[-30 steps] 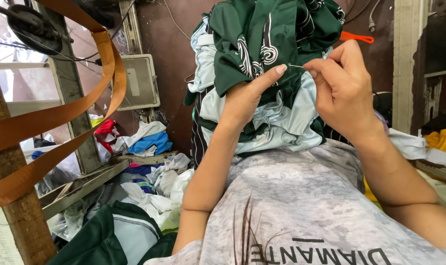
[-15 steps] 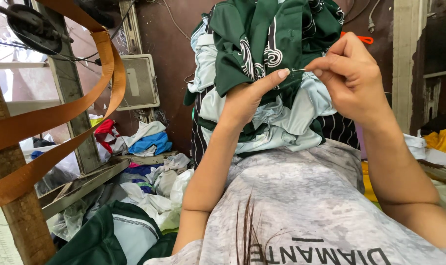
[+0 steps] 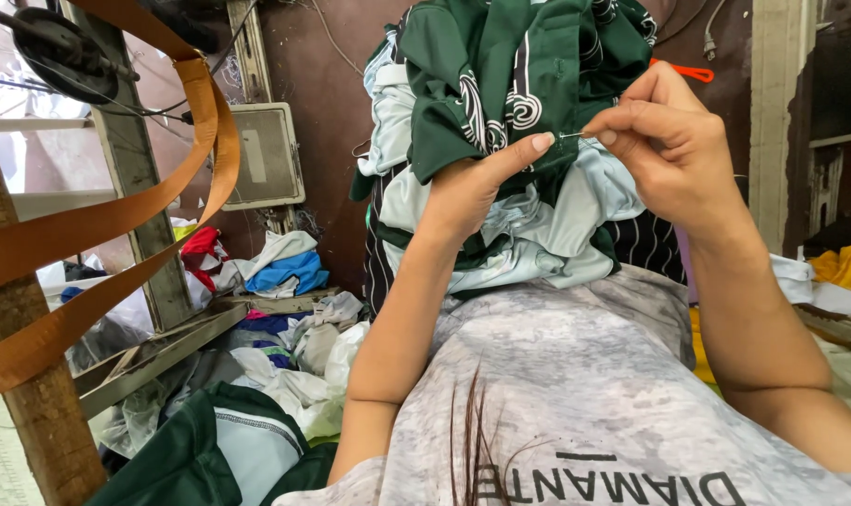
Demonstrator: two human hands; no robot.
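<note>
Change: since a second ago, both hands sit slightly higher on the cloth, still pinched together.
Head view, left hand (image 3: 467, 192): grips the bunched green garment (image 3: 500, 84), forefinger stretched toward the needle (image 3: 571, 136).
Head view, right hand (image 3: 673, 141): thumb and forefinger pinch the needle against the green cloth.
Surroundings: orange strap (image 3: 116, 215) left, clothes heap (image 3: 285, 272) below.
</note>
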